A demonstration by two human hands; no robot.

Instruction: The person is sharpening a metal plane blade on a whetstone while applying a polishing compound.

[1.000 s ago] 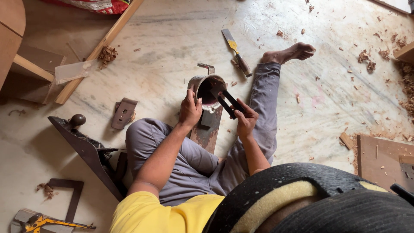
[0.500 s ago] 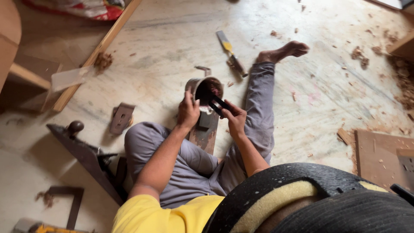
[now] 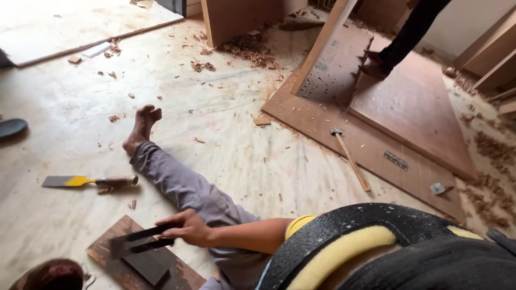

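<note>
The scene is carried by a pale marble floor [image 3: 226,139], strewn with wood shavings and chips. Toward its far right corner a large brown board [image 3: 414,113] is laid flat, with a lighter plank [image 3: 322,45] propped at a slant over it, and the dark trouser leg of another person [image 3: 408,32] is seen standing on it. A hammer [image 3: 349,156] with a long wooden handle is left on the near edge of that board, and a small metal hinge [image 3: 396,160] is seen just right of it. The person's own leg in grey trousers [image 3: 183,188] is stretched across the floor, ending in a bare foot [image 3: 141,129]. Near the bottom left edge of the floor a dark wooden block [image 3: 177,274] is set down. Over it the right hand [image 3: 188,228] is held, its fingers curled tightly around a pair of flat dark metal blades [image 3: 137,241], which are kept level just above the block. A chisel [image 3: 88,181] with a yellow band and brown handle is laid further left. The left hand is out of sight, so its fingers cannot be judged.
</note>
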